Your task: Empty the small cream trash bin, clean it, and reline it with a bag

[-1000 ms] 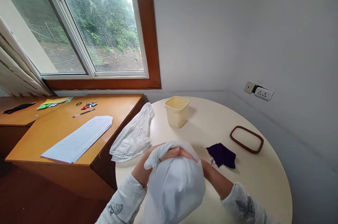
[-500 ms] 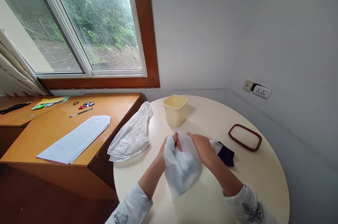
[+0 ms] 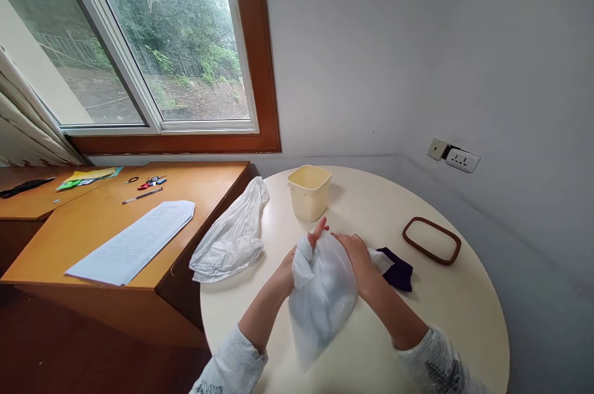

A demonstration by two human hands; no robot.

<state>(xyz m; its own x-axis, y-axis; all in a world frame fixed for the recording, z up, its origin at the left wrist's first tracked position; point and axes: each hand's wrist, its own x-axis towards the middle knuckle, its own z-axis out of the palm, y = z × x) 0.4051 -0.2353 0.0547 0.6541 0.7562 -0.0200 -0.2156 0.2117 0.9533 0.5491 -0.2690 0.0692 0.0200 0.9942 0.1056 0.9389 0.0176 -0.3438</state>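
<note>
A white, cloudy plastic bag hangs between my hands over the round cream table, with something inside that I cannot make out. My left hand is closed on the twisted upper left part of the bag, its fingertips pointing up behind the plastic. On the bag's upper right side my right hand grips the edge, its fingers partly hidden. Just right of that hand lies a dark purple and white cloth. Behind the hands stands an uncovered cream plastic container.
Another crumpled white plastic bag lies at the table's left. A brown oval-cornered frame rests at the right. On the wooden desk are paper sheets, a pen and keys.
The bag's lower end now hangs lower and comes to a point. My left fingers have moved up and extend above the bag's top; my right hand has barely shifted.
</note>
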